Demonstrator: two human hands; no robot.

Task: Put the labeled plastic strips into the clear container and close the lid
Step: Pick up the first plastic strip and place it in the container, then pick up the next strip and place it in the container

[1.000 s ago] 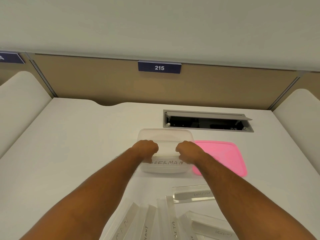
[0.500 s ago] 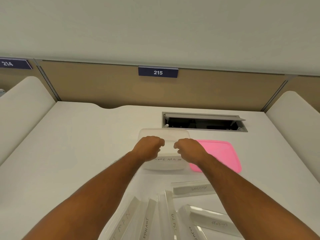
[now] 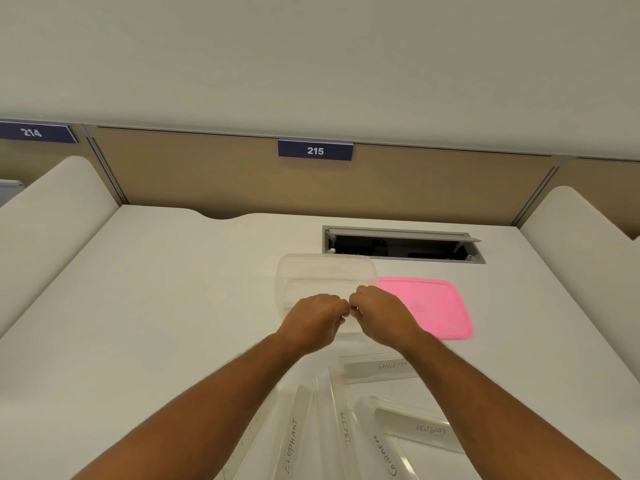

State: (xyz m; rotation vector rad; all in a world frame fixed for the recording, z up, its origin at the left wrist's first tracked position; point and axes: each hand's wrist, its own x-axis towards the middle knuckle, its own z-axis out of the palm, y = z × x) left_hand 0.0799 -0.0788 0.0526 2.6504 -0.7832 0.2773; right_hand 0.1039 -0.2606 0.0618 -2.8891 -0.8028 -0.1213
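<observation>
on a white counter (image 3: 156, 306), a person's left hand (image 3: 313, 315) and right hand (image 3: 379, 311) meet, curled, above the near edge of the clear container (image 3: 325, 271), fingers (image 3: 341, 304) closed as if pinching a strip, though none can be made out. the hands, apart a second ago, now nearly touch. the pink lid (image 3: 429, 306) waits just right of the container, evidently for closing, while the labeled strips (image 3: 346, 427) lie nearer the person.

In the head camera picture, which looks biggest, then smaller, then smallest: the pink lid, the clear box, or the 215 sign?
1. Pink lid and clear box: they look about alike, and hands hide part of the box.
2. 215 sign: smallest, though it is farther away.
</observation>
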